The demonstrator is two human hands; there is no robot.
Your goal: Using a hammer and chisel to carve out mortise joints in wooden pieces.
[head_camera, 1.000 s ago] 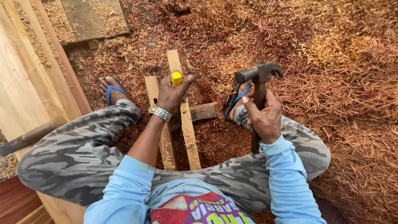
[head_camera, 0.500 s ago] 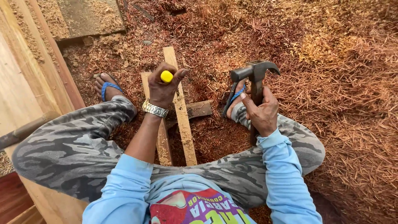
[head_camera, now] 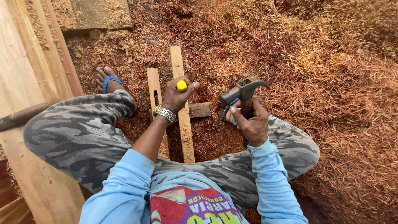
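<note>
Yellow-capped chisel (head_camera: 181, 86) upright on pale slat (head_camera: 183, 112), dark claw hammer (head_camera: 244, 92) raised

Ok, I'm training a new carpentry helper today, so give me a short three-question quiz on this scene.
1. True or false: the right hand grips a claw hammer.
2. What colour is the tool's handle end in the left hand?
3. The wood strips lie on: A) wood shavings B) bare concrete C) grass

Key: 1 true; 2 yellow; 3 A
</note>
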